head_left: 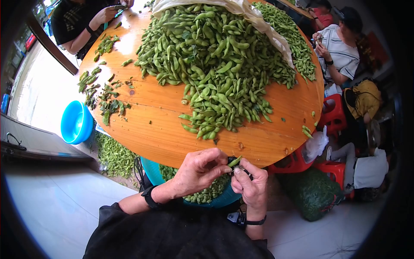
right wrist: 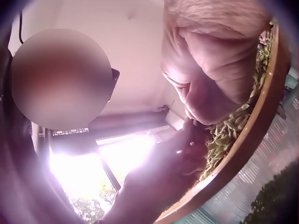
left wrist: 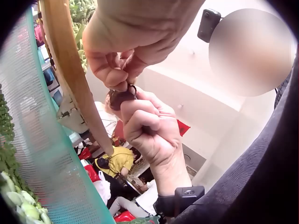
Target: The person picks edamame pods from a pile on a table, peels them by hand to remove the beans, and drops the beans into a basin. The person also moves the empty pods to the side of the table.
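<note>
At the near edge of the wooden table (head_left: 164,116), both hands meet over a green pod (head_left: 235,162). The left hand (head_left: 202,170) pinches one end between thumb and fingers. The right hand (head_left: 251,183) has curled fingers and grips the pod's other side, with something dark around its fingertips. In the left wrist view the left hand (left wrist: 140,32) is above the right hand (left wrist: 152,123), fingertips close together. The pod is hidden in the right wrist view, where the right hand (right wrist: 215,60) covers it and the left hand (right wrist: 163,172) is below. A large heap of pods (head_left: 215,64) covers the table's far middle.
Below the table edge is a teal basket (head_left: 151,170) holding shelled beans (head_left: 207,192). Leaf scraps (head_left: 113,105) lie on the table's left. A blue basin (head_left: 76,122), pods on the floor (head_left: 114,155), red stools (head_left: 333,113) and a dark green sack (head_left: 311,194) stand around. Other people sit nearby.
</note>
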A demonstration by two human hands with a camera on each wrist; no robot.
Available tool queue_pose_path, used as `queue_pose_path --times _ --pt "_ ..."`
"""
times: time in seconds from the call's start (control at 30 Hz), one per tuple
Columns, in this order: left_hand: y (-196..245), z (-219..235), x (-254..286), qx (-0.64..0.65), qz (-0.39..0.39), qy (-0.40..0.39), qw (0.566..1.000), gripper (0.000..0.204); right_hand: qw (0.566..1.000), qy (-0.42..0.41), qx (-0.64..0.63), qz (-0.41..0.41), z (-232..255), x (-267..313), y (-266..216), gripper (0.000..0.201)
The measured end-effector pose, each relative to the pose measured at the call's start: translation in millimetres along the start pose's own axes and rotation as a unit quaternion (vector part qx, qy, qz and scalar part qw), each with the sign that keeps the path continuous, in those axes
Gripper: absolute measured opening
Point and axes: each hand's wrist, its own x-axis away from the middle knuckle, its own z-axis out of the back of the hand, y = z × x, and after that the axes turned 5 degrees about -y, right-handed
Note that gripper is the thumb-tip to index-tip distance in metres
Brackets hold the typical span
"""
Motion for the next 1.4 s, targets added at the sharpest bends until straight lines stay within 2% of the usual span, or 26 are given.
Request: queue_pose_path --times 0.07,0.13,0.17,0.23,0.3,0.33,0.37,0.4,0.43,0.47,0.5,0.57,0.63,0.7,0.73,0.77,0.8,0.83,0.87,1.03,1.1,1.13,1.17,1.23,1.37,1.4 --pt "0 3 1 0.049 0.0 -0.015 0.999 0.015 1.0 -0.005 -0.013 0.005 3 3 1 0.02" --pt "4 9 1 0.356 0.151 -0.095 0.917 0.019 1.0 -0.011 -0.026 0.01 9 4 6 0.021" --pt "2 8 1 0.356 0.151 -0.095 0.917 0.019 0.995 -0.042 -0.088 0.001 14 4 10 0.022" --pt "-2 7 3 0.476 0.185 -0.123 0.851 0.021 0.986 -0.072 -0.149 -0.009 18 4 11 0.022" --pt "1 8 3 0.467 0.196 -0.128 0.853 0.02 0.992 -0.065 -0.106 -0.024 16 2 7 0.017" --pt "1 6 2 0.399 0.183 -0.114 0.891 0.022 0.992 -0.066 -0.106 -0.023 13 1 3 0.017" --pt "1 5 2 0.33 0.17 -0.098 0.923 0.026 0.998 -0.049 0.037 0.001 8 0 -3 0.014" --pt "5 4 2 0.33 0.17 -0.099 0.923 0.026 0.983 -0.03 0.18 0.024 4 0 -7 0.011" --pt "13 2 1 0.155 0.145 -0.092 0.973 0.026 0.983 -0.029 0.181 0.024 3 1 -8 0.011" --pt "17 1 1 -0.025 0.115 -0.082 0.99 0.027 0.95 -0.018 0.305 0.066 2 1 -9 0.011" --pt "15 -1 1 -0.024 0.115 -0.083 0.99 0.027 0.9 -0.006 0.423 0.107 0 2 -10 0.012" --pt "11 -5 2 -0.18 -0.029 -0.004 0.983 0.023 0.9 0.009 0.426 0.089 -4 5 -12 0.015" --pt "17 -4 0 -0.186 -0.006 -0.007 0.982 0.015 0.883 -0.023 0.454 0.115 -6 5 -13 0.014" --pt "6 -1 2 0.043 0.043 -0.03 0.998 0.015 0.875 -0.036 0.463 0.135 -5 5 -14 0.015" --pt "6 2 1 0.179 0.102 -0.05 0.977 0.012 0.898 -0.071 0.419 0.115 -2 6 -16 0.014" --pt "3 5 0 0.179 0.102 -0.05 0.977 0.012 0.917 -0.106 0.374 0.096 1 6 -18 0.013" --pt "0 9 0 0.295 0.133 -0.112 0.94 0.009 0.916 -0.106 0.374 0.096 5 6 -20 0.013" --pt "-3 10 0 0.406 0.161 -0.171 0.883 0.008 0.952 -0.164 0.255 0.05 9 6 -21 0.011" --pt "-3 8 1 0.425 0.146 -0.18 0.875 0.007 0.967 -0.218 0.131 0.003 11 6 -22 0.01" --pt "7 5 2 0.301 0.151 -0.119 0.934 0.012 0.984 -0.125 0.123 -0.02 5 5 -17 0.011" --pt "4 1 7 0.178 0.161 -0.086 0.967 0.016 0.954 -0.097 0.274 0.067 4 4 -16 0.012" --pt "6 3 7 0.038 0.157 -0.071 0.984 0.016 0.955 -0.097 0.274 0.066 3 4 -14 0.012" --pt "8 5 7 0.039 0.158 -0.071 0.984 0.016 0.946 -0.081 0.307 0.072 1 4 -12 0.012" --pt "14 11 5 -0.184 0.019 -0.099 0.978 0.013 0.935 -0.064 0.341 0.079 2 5 -9 0.012" --pt "20 16 2 -0.115 0.069 -0.107 0.985 0.019 0.901 -0.003 0.416 0.119 -1 4 -5 0.013" --pt "21 16 2 -0.056 0.128 -0.103 0.985 0.022 0.883 0.006 0.449 0.139 -5 3 -6 0.015"
